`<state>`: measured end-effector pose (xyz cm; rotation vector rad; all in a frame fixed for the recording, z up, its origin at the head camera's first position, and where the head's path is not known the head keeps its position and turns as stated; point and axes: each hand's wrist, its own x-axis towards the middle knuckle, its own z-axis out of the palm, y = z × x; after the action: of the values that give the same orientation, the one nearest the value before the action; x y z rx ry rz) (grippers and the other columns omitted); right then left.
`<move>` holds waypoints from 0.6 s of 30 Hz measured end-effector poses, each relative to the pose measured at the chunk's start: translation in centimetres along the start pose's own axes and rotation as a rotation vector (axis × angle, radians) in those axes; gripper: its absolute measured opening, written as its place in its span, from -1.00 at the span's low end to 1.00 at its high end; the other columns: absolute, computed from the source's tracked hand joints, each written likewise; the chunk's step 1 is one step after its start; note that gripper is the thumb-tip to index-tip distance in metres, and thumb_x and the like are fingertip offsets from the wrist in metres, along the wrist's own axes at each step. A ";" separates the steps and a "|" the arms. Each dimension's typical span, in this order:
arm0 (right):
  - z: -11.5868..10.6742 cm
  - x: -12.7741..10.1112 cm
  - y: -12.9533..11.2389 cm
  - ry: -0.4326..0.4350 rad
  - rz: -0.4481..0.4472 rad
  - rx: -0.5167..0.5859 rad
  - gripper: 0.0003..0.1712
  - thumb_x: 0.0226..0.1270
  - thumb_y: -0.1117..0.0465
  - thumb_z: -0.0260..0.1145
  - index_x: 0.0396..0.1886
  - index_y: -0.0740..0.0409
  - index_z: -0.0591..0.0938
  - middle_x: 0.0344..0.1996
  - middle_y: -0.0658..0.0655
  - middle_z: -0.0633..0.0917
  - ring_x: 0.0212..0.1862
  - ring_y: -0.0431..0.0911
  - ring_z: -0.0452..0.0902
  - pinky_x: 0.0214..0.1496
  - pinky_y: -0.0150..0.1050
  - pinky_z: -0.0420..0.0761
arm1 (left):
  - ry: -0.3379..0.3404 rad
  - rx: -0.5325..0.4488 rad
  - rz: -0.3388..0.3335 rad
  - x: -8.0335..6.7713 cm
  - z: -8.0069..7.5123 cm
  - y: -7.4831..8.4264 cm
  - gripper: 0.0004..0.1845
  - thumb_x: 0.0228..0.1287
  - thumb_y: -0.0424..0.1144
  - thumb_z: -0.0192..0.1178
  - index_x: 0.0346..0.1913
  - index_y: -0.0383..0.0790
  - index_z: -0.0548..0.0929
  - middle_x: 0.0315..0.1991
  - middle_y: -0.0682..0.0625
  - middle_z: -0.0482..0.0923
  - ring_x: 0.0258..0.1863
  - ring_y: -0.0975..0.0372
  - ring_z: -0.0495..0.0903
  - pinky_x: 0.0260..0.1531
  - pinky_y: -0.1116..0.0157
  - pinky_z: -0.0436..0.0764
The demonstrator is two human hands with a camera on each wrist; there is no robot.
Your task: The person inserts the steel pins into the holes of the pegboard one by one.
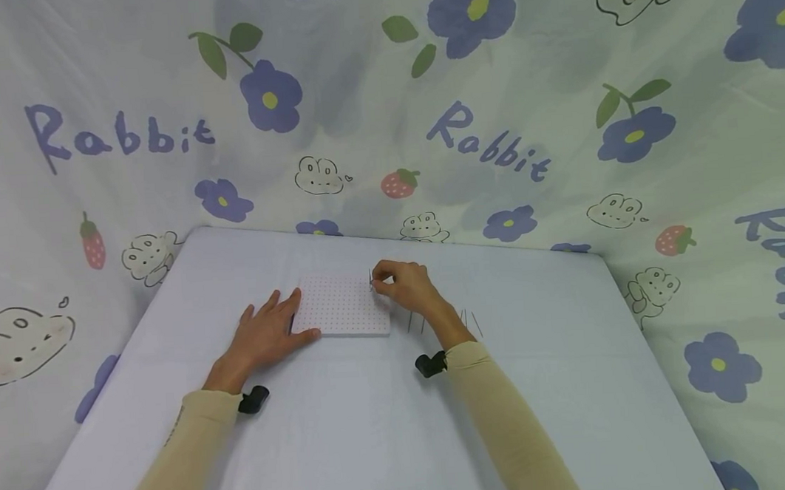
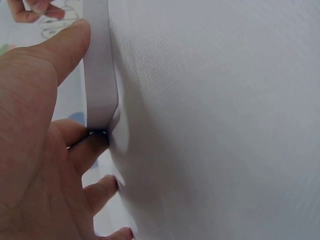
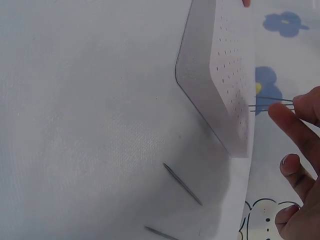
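Observation:
A white board point(image 1: 342, 307) with rows of small holes lies flat on the table. My left hand point(image 1: 267, 333) rests at its left side with spread fingers; the thumb point(image 2: 75, 37) touches the near edge. At the board's far right corner, my right hand point(image 1: 409, 285) pinches a thin metal pin point(image 1: 370, 275) between thumb and index finger. The right wrist view has several upright pins point(image 3: 260, 105) close together at those fingertips, over the holed face. Which of them is pinched, I cannot tell.
Loose metal pins point(image 1: 410, 322) lie on the white tabletop point(image 1: 349, 425) right of the board, some partly behind the right wrist. Two of these pins point(image 3: 182, 184) appear near the board's side in the right wrist view. A patterned cloth point(image 1: 360, 128) hangs behind the table.

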<state>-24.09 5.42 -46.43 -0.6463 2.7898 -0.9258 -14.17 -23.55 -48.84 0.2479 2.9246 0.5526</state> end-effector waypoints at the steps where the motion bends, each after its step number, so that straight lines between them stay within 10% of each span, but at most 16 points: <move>1: 0.1 0.0 0.1 0.000 0.002 -0.002 -0.86 0.43 0.00 0.32 -0.10 -0.18 0.70 -0.08 -0.15 0.75 -0.17 -0.13 0.53 0.34 0.16 0.23 | 0.000 -0.001 0.000 0.0 0.0 0.0 0.07 0.30 0.34 0.18 0.58 -0.33 0.07 0.53 -0.32 0.13 0.55 -0.25 -0.03 0.39 -0.39 -0.15; 18: 0.3 0.5 -0.1 0.018 0.003 -0.052 -0.93 0.42 0.04 0.32 -0.17 -0.20 0.70 -0.15 -0.16 0.77 -0.09 -0.13 0.63 0.36 0.27 0.20 | 0.010 0.005 0.000 0.1 0.0 0.3 0.06 0.30 0.35 0.17 0.58 -0.33 0.09 0.53 -0.30 0.16 0.55 -0.25 -0.02 0.38 -0.41 -0.12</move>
<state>-24.44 4.98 -46.64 -0.6444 2.8383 -0.8656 -14.19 -23.29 -48.71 0.2460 2.9360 0.5476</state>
